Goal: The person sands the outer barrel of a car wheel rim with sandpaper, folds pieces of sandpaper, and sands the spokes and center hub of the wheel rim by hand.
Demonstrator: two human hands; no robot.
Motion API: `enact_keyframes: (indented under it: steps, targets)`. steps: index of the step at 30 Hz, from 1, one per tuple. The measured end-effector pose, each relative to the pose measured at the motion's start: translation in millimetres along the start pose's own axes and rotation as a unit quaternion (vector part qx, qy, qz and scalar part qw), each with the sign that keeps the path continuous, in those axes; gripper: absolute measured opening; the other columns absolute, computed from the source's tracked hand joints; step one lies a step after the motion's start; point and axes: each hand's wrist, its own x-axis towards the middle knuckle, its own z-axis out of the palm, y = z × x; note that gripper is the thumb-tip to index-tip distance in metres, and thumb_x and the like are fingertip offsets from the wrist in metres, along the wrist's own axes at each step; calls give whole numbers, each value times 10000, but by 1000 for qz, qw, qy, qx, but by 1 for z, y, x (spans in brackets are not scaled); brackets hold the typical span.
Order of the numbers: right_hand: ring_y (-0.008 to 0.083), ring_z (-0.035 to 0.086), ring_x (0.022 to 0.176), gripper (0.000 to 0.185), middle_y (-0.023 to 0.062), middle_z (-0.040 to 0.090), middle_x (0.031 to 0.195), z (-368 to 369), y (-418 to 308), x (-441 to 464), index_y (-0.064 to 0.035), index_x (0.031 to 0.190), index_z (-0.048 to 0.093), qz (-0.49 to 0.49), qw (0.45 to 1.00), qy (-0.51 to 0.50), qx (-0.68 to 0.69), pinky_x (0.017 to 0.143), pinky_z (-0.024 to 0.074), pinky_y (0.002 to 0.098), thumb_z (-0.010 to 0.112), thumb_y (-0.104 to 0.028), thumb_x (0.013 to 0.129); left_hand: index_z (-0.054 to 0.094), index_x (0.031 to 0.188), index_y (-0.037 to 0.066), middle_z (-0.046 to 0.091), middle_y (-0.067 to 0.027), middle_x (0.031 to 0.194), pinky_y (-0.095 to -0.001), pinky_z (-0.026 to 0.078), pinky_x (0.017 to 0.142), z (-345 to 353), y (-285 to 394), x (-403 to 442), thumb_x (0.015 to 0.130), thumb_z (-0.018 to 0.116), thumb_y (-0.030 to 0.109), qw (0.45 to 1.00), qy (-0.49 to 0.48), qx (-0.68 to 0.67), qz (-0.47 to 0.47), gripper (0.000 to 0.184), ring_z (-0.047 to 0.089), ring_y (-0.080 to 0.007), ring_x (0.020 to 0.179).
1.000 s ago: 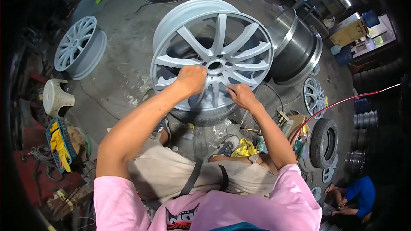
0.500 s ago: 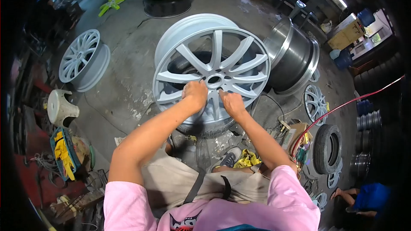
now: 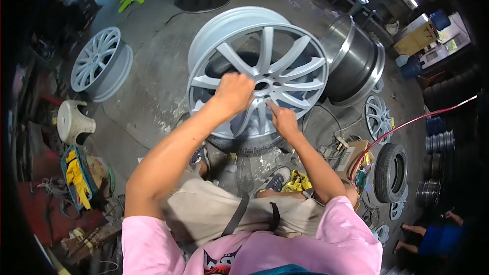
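In front of me a silver-grey multi-spoke wheel rim [image 3: 266, 51] leans tilted on a black tyre [image 3: 244, 145] lying on the floor. My left hand [image 3: 235, 93] is closed in a fist over the spokes, left of the hub hole; what it holds, if anything, is hidden. Just below the hub, my right hand [image 3: 281, 118] has its fingers curled, with the fingertips at the spoke roots near a bolt hole. Anything between those fingers is too small to make out.
Beside the rim on the right lies a wide dark metal rim [image 3: 351, 61]. Another silver rim [image 3: 102, 63] and a white stool [image 3: 75, 122] stand at left. A red hose [image 3: 412, 123] crosses the right side, above a loose tyre [image 3: 390, 172]. A person in blue [image 3: 438, 237] is at lower right.
My left hand has lifted off the hub area, up toward me, still closed. My right hand stays by the hub with its fingers curled. The view has shifted slightly.
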Motion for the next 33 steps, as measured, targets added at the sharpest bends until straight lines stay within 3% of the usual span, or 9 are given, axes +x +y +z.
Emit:
enact_keyframes:
  steps: [9, 19, 21, 25, 26, 27, 28, 29, 33]
  targets:
    - [426, 710, 765, 366, 208, 745, 906, -13, 14, 4, -47, 1330, 660, -60, 998, -13, 19, 710, 568, 513, 620, -160, 985, 719, 1096, 55, 654, -129, 1082, -435, 511, 925, -74, -30, 8, 883, 737, 161, 917, 395, -45, -25, 239, 597, -336, 1046]
    - [296, 679, 609, 274, 179, 703, 765, 73, 8, 34, 40, 1155, 670, 134, 969, 114, 172, 582, 489, 417, 543, -173, 1038, 747, 1101, 9, 676, -160, 1054, -459, 482, 918, -25, -81, 15, 954, 691, 526, 933, 298, -127, -158, 540, 593, -349, 1019]
    - [169, 487, 485, 275, 42, 577, 686, 61, -6, 33, 7, 1131, 677, 384, 544, 98, 739, 504, 379, 340, 539, -224, 1077, 755, 1058, -1, 667, -155, 978, -446, 477, 892, -23, -81, 19, 969, 674, 540, 930, 290, -147, -171, 554, 591, -342, 970]
    - [94, 373, 509, 270, -25, 484, 690, 58, -36, 46, 1, 1098, 687, 421, 475, 216, 742, 507, 334, 280, 543, -227, 1085, 760, 1028, -4, 668, -157, 967, -449, 471, 868, -20, -83, 17, 948, 687, 567, 927, 296, -147, -178, 581, 587, -345, 948]
    - [151, 532, 514, 239, 42, 603, 687, 78, -22, 45, -28, 1046, 708, 412, 597, 183, 664, 499, 409, 337, 560, -214, 1069, 762, 1029, -2, 672, -156, 971, -450, 473, 868, -20, -82, 18, 943, 692, 571, 927, 293, -152, -179, 584, 587, -345, 948]
    - [151, 532, 514, 239, 42, 603, 687, 75, -19, 38, -28, 1046, 708, 413, 598, 184, 662, 499, 409, 337, 560, -214, 1069, 762, 1029, -2, 672, -156, 971, -450, 473, 868, -20, -82, 19, 943, 692, 571, 926, 294, -155, -178, 584, 587, -345, 948]
    - [195, 618, 566, 217, 85, 663, 722, 73, -17, 29, -46, 1047, 723, 274, 847, 210, 405, 520, 452, 369, 577, -205, 1053, 764, 1040, 1, 684, -154, 998, -448, 478, 883, -21, -82, 20, 939, 694, 579, 929, 288, -150, -180, 592, 592, -345, 972]
    - [240, 704, 619, 197, 129, 723, 757, 69, -12, 23, -64, 1048, 737, 93, 971, 204, 88, 540, 495, 402, 593, -197, 1037, 767, 1051, 3, 696, -152, 1024, -446, 483, 898, -21, -82, 20, 934, 695, 587, 930, 283, -145, -183, 600, 597, -344, 996]
    - [266, 754, 712, 275, 116, 754, 796, -16, 19, 28, -112, 1194, 726, -130, 970, -88, -184, 641, 555, 399, 601, -113, 949, 782, 1050, 7, 727, -180, 1058, -466, 498, 934, -20, -82, 18, 900, 701, 605, 923, 298, -148, -195, 622, 603, -368, 1052]
